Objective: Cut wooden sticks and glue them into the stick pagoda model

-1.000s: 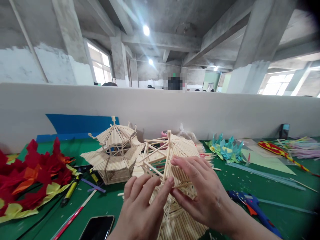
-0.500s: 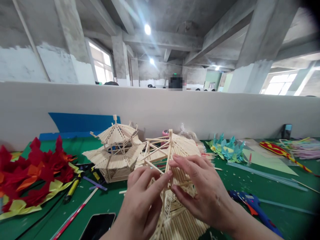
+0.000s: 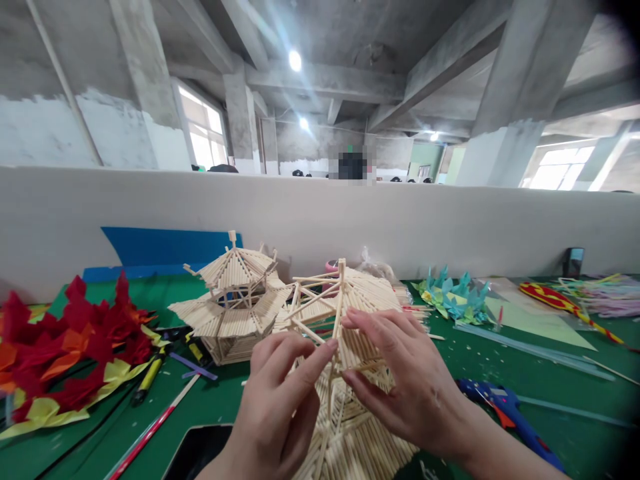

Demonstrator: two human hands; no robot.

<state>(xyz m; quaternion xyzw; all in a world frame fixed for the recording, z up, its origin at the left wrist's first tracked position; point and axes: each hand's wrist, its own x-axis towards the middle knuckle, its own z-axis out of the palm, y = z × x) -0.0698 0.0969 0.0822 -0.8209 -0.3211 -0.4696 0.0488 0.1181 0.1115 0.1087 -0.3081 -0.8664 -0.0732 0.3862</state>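
An unfinished pavilion model of thin wooden sticks (image 3: 334, 313) stands on the green mat in front of me. My right hand (image 3: 400, 380) grips its roof section from the right, fingers curled over the sticks. My left hand (image 3: 280, 413) comes in from below, its index finger and thumb pinching at a stick on the roof frame. A finished two-tier stick pavilion (image 3: 231, 300) stands just to the left.
Red, orange and yellow paper leaves (image 3: 65, 347) lie at the left, with a yellow-handled tool (image 3: 150, 375) and a red stick (image 3: 150, 432). A dark phone (image 3: 197, 453) sits near my left wrist. A blue glue gun (image 3: 505, 413) lies at the right, teal paper flowers (image 3: 453, 297) behind it. A grey partition (image 3: 450, 227) backs the table.
My left hand's fingers have shifted slightly on the roof frame and the hand now covers more of the phone. My right hand keeps its hold. The view has drifted a little.
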